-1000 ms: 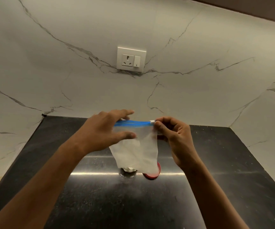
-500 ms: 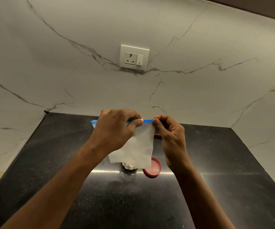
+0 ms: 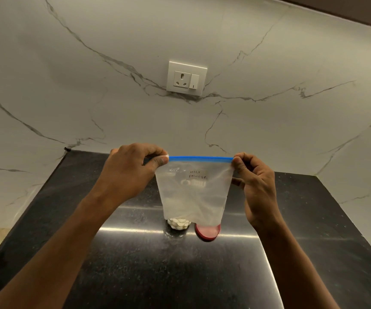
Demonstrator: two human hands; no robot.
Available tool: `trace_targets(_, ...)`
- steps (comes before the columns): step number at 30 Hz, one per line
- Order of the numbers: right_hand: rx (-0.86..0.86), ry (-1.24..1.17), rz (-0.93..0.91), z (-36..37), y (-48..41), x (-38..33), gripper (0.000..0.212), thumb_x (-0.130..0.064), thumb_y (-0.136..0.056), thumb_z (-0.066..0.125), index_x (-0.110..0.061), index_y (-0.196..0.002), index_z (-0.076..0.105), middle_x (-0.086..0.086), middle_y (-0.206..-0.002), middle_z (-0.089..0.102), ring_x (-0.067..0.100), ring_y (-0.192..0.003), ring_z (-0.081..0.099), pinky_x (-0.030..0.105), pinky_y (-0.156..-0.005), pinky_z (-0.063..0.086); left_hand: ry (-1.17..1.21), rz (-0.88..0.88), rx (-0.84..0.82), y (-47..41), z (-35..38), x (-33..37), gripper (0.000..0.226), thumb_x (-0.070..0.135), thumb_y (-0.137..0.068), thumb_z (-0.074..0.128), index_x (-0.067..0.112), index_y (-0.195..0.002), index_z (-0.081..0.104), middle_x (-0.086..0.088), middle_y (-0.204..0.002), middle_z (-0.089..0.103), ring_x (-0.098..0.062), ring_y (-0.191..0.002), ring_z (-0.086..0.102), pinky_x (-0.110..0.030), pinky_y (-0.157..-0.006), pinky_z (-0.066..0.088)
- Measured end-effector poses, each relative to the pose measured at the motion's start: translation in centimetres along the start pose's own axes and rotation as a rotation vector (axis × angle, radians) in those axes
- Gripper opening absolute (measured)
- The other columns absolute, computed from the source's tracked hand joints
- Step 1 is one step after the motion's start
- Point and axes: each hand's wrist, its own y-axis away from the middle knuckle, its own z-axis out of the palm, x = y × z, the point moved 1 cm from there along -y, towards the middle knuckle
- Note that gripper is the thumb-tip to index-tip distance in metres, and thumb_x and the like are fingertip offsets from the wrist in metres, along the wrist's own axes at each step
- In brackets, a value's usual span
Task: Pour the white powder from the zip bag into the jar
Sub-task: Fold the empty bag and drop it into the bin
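Your left hand (image 3: 131, 175) pinches the zip bag (image 3: 194, 197) at one top corner and your right hand (image 3: 256, 188) pinches the other, hands apart, blue strip taut. The bag hangs over the jar (image 3: 179, 224), with the red lid (image 3: 208, 233) just beside it. The black counter (image 3: 135, 264) runs wide on both sides.

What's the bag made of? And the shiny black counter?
The zip bag is probably thin, cloudy see-through plastic; it hangs limp and wrinkled. The countertop looks like polished black stone: speckled, with a bright reflected streak.
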Motion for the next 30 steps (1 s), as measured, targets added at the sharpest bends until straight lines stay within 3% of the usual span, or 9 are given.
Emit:
trace_targets(8, 0.015, -0.024, 0.011, -0.1, 0.0, -0.3, 0.012, -0.014, -0.104, 0.057, -0.014, -0.101, 0.069, -0.010, -0.087, 0.074, 0.010, -0.085, 0.072, 0.037, -0.078, 0.061, 0.113, -0.012, -0.049, -0.1, 0.0, -0.6, 0.020, 0.035, -0.100, 0.069, 0.025, -0.115, 0.078, 0.009, -0.102, 0.078, -0.011, -0.098, 0.072, -0.038, -0.092, 0.060)
trace_targets(12, 0.020, -0.099, 0.037, 0.0, -0.2, -0.5, 0.010, -0.021, -0.099, 0.063, -0.015, -0.100, 0.070, -0.008, -0.088, 0.074, 0.011, -0.086, 0.071, 0.036, -0.075, 0.060, 0.227, -0.021, -0.054, -0.3, 0.0, -1.8, 0.018, 0.039, -0.095, 0.071, 0.034, -0.113, 0.073, 0.011, -0.103, 0.078, -0.002, -0.099, 0.071, -0.018, -0.084, 0.055)
trace_targets(14, 0.020, -0.193, 0.097, -0.1, -0.4, -0.7, 0.012, -0.027, -0.094, 0.066, -0.017, -0.099, 0.071, -0.003, -0.093, 0.073, 0.016, -0.092, 0.069, 0.041, -0.078, 0.058, 0.517, -0.103, -0.159, -0.2, 0.5, -2.5, 0.046, 0.040, -0.088, 0.077, 0.033, -0.131, 0.062, 0.005, -0.112, 0.079, -0.001, -0.105, 0.074, -0.020, -0.087, 0.060)
trace_targets(16, -0.002, -0.255, 0.150, -0.1, -0.8, -0.7, 0.009, -0.026, -0.095, 0.066, -0.019, -0.098, 0.071, 0.001, -0.097, 0.073, 0.021, -0.095, 0.069, 0.042, -0.079, 0.059, 0.791, -0.191, -0.303, 0.3, 1.6, -3.2, 0.064, 0.033, -0.082, 0.083, 0.027, -0.140, 0.055, 0.002, -0.119, 0.080, -0.011, -0.108, 0.077, -0.024, -0.083, 0.064)
trace_targets(18, -0.013, -0.308, 0.190, 0.1, -1.1, -0.5, 0.008, -0.025, -0.098, 0.065, -0.019, -0.100, 0.070, 0.002, -0.098, 0.074, 0.022, -0.094, 0.070, 0.041, -0.078, 0.060, 0.830, -0.222, -0.355, 1.0, 3.2, -3.6, 0.047, 0.030, -0.084, 0.083, 0.023, -0.128, 0.068, 0.000, -0.115, 0.082, -0.019, -0.105, 0.079, -0.026, -0.077, 0.064)
trace_targets(21, -0.070, -0.320, 0.235, 0.4, -1.0, 0.5, 0.026, -0.027, -0.099, 0.066, -0.016, -0.123, 0.065, 0.006, -0.114, 0.076, 0.026, -0.104, 0.072, 0.047, -0.086, 0.061, 0.841, -0.300, -0.216, 1.3, 4.9, -4.1, 0.023, 0.030, -0.085, 0.082, 0.022, -0.107, 0.082, -0.004, -0.106, 0.083, -0.023, -0.100, 0.080, -0.029, -0.074, 0.065)
trace_targets(24, -0.294, -0.167, 0.341, 0.9, 0.7, 2.4, 0.051, -0.024, -0.093, 0.073, -0.020, -0.141, 0.056, 0.007, -0.131, 0.073, 0.028, -0.118, 0.072, 0.051, -0.089, 0.062, 0.945, -0.385, -0.184, 1.2, 5.3, -4.6, 0.032, 0.025, -0.086, 0.080, 0.018, -0.117, 0.077, -0.005, -0.110, 0.082, -0.023, -0.104, 0.079, -0.030, -0.076, 0.066)
trace_targets(26, -0.355, -0.075, 0.383, 1.3, 1.7, 3.3, 0.045, -0.021, -0.094, 0.074, -0.021, -0.136, 0.060, 0.004, -0.126, 0.075, 0.027, -0.113, 0.074, 0.042, -0.082, 0.064, 0.951, -0.405, -0.207, 1.2, 5.3, -4.8, 0.032, 0.021, -0.089, 0.077, 0.017, -0.120, 0.074, -0.006, -0.111, 0.082, -0.024, -0.104, 0.079, -0.032, -0.076, 0.066)
trace_targets(30, -0.273, -0.056, 0.372, 1.3, 1.8, 3.8, 0.032, -0.005, -0.099, 0.065, -0.017, -0.128, 0.066, 0.007, -0.117, 0.078, 0.028, -0.099, 0.078, 0.033, -0.071, 0.064, 0.930, -0.421, -0.309, 1.4, 5.3, -5.4, 0.029, 0.012, -0.101, 0.067, 0.021, -0.128, 0.070, -0.006, -0.116, 0.081, -0.028, -0.104, 0.079, -0.040, -0.077, 0.067)
